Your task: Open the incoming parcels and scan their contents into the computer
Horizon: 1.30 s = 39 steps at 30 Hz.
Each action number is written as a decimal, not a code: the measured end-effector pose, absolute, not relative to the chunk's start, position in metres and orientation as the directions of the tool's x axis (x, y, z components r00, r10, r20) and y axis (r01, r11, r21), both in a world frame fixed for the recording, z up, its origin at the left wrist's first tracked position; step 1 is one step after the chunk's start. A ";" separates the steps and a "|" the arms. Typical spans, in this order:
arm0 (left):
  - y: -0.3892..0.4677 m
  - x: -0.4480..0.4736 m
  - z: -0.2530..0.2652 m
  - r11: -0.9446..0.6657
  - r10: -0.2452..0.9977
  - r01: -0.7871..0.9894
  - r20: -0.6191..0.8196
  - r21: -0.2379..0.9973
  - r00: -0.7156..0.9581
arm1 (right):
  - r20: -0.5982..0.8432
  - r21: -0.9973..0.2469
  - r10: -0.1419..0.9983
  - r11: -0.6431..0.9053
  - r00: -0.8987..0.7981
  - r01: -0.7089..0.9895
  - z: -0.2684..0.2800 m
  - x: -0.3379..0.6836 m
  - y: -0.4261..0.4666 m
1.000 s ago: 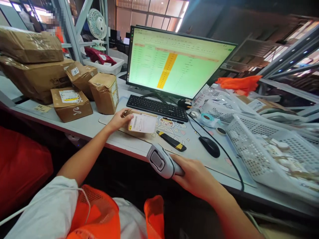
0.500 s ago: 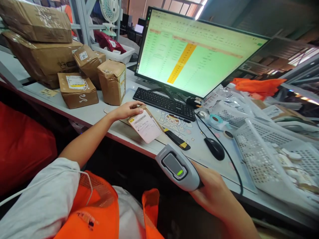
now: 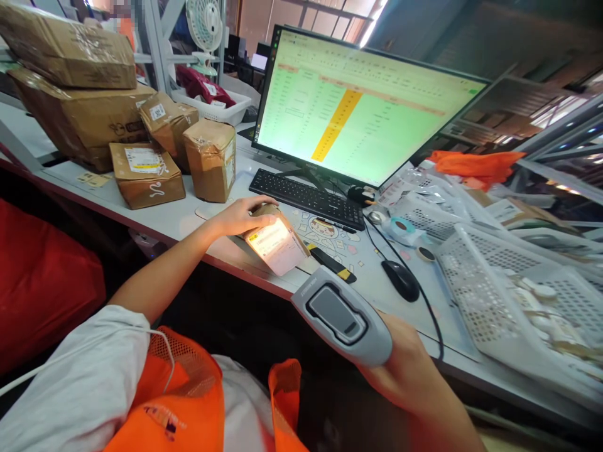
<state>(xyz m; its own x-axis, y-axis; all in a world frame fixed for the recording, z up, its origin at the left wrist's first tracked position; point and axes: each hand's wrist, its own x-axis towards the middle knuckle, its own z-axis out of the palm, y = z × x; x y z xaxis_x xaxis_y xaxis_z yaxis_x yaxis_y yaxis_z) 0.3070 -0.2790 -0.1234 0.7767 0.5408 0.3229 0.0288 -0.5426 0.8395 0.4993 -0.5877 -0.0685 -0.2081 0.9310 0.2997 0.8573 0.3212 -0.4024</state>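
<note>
The tabletop (image 3: pixel 164 220) stood in a dim workroom, with the background to the right blurred and metal racking cut off by the frame. The fingers of the left hand (image 3: pixel 245 218) gripped a small carton (image 3: pixel 301 248) by its far-left end, the thumb lying over the label (image 3: pixel 280 254); the fingertips behind were partly hidden. The carton was tilted at the front edge of the tabletop, and whether its underside touched could not be told. A bright glare washed out much of the print. The fingers of the right hand (image 3: pixel 398 351) were closed around the handle of a grey scanner (image 3: pixel 339 314), whose head hid the handle and most of the grasp. Just beyond the carton lay a box cutter (image 3: pixel 332 260), one end close against it. Farther out were a black keyboard (image 3: pixel 306 198), a mouse (image 3: pixel 400 280) and a monitor (image 3: pixel 372 113), its small text unreadable. Taped boxes (image 3: pixel 210 160) stood at the left, the outermost cut off; a white basket (image 3: pixel 464 292) at the right held pieces too blurred to identify.
</note>
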 end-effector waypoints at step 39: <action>-0.250 0.295 -0.207 -0.401 0.790 0.158 0.253 0.902 0.558 | 0.119 -0.216 0.735 -0.637 0.668 0.740 -0.126 0.672 -0.354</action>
<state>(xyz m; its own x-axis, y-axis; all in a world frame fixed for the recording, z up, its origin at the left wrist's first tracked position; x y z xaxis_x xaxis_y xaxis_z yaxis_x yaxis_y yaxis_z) 0.2951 -0.2503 -0.2070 0.5580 0.7902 0.2534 0.1582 -0.4011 0.9023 0.6715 -0.3538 -0.1263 0.6677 0.7349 0.1187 0.7398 -0.6372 -0.2159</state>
